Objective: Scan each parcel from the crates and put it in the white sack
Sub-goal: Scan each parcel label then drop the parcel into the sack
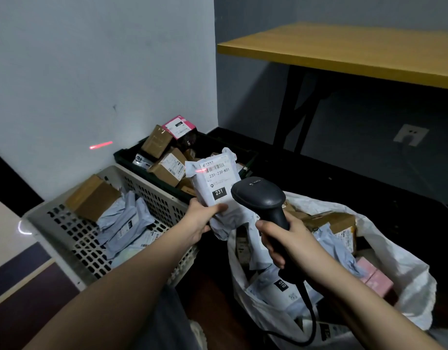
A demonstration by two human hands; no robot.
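My left hand [199, 221] grips the bottom of a white poly-bag parcel [214, 184] and holds it upright, label facing me, above the gap between crate and sack. The label reads 231-239-K01. My right hand [285, 242] grips the handle of a black barcode scanner [261, 195], its head just below and right of the label. A red scan line crosses the label's left edge and also falls on the wall. The white sack [399, 261] stands open at lower right with several parcels inside. The white perforated crate [74, 238] at left holds boxes and bags.
A dark crate [127, 157] behind the white one is piled with cardboard boxes and a pink parcel [178, 126]. A wooden table [344, 51] on black legs stands at upper right. The grey wall runs close behind the crates. The scanner's cable [309, 324] loops down by the sack.
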